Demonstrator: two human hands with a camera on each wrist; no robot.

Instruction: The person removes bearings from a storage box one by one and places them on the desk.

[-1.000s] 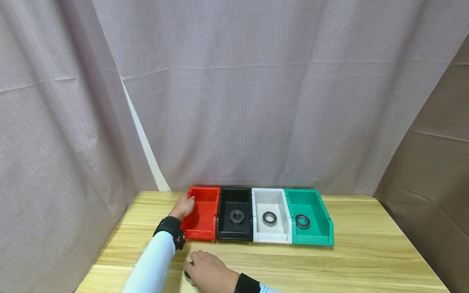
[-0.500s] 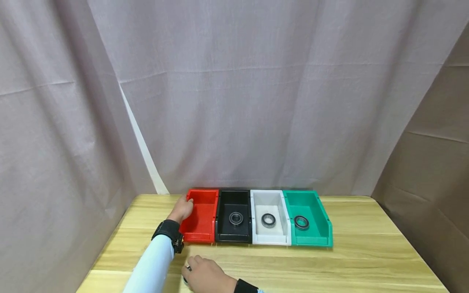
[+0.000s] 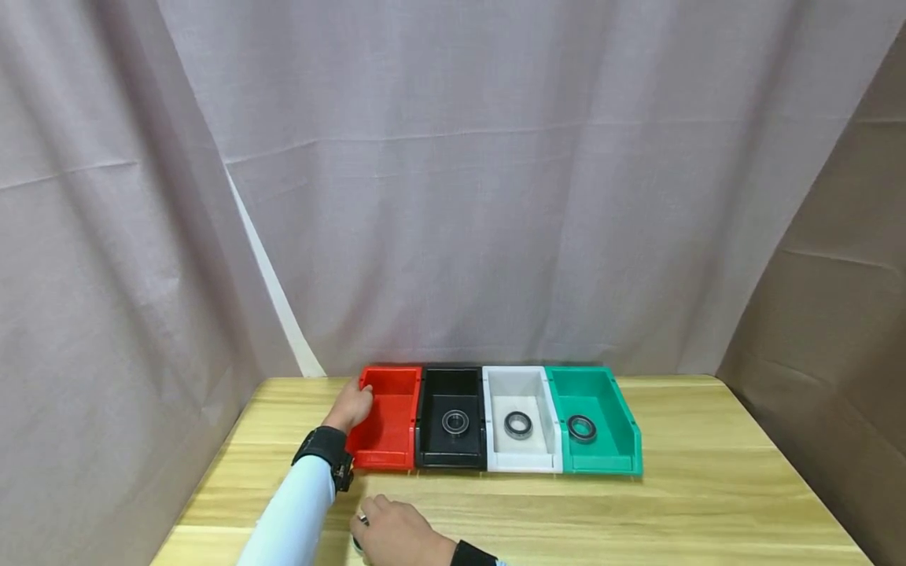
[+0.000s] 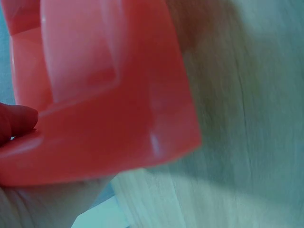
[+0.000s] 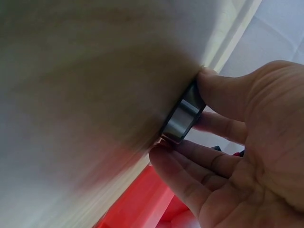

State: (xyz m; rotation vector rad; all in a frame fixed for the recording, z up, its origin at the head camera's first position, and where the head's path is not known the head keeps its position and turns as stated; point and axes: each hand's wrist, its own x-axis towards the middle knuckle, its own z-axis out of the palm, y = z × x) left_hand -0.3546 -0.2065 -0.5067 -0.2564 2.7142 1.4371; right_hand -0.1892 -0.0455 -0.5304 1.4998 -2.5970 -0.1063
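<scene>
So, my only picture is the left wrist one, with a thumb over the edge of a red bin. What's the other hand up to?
Observer: The right hand is holding a metal ring between its thumb and fingers.

Operator: Oh, neat! And is the red bin on its own?

Observer: No, to its right, from the person's side, a black bin, a white bin and a green bin stand in a row.

Operator: Anything in those three?

Observer: Yes, one apiece: a first ring in the black, a second ring in the white, a third ring in the green.
</scene>
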